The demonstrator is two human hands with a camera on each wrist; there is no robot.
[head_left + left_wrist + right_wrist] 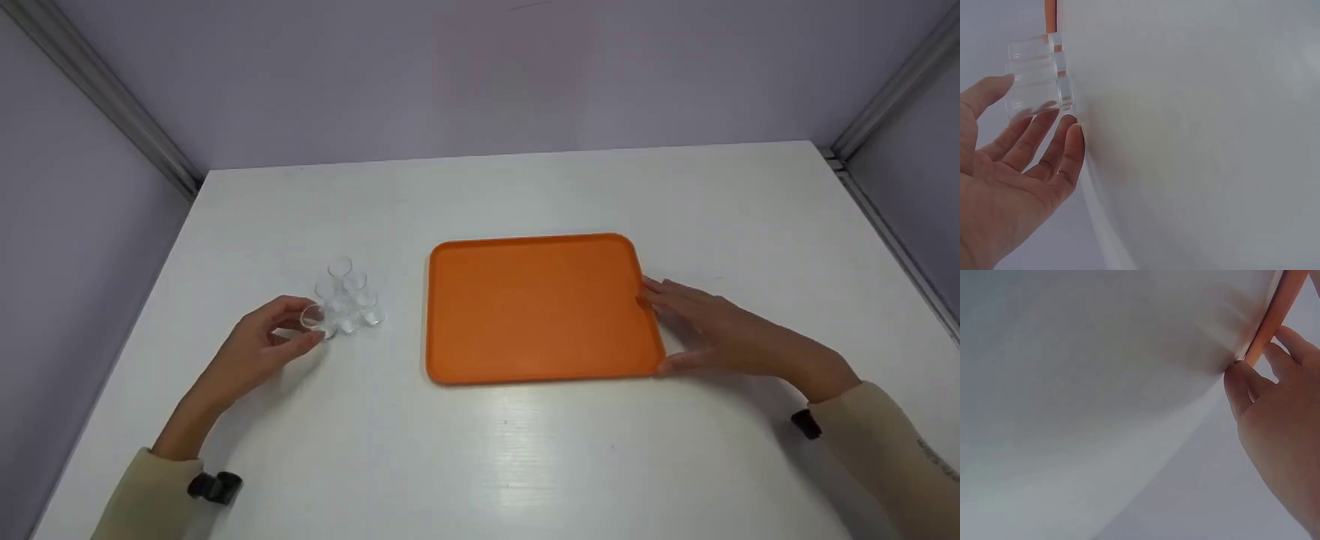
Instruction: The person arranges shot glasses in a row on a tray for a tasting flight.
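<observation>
left hand (262,346) curls round one clear glass (315,318) at the cluster's (351,300) seven o'clock, lifting it free; right hand (709,326), fingers straight, steadies the orange tray's (536,307) three o'clock edge on the tabletop (525,450).

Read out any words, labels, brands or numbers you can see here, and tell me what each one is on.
No text can be read.
Right sleeve: a faint dark marking near its edge, too small and blurred to read.
Orange tray, clear cups and white table: no lettering shows.
</observation>
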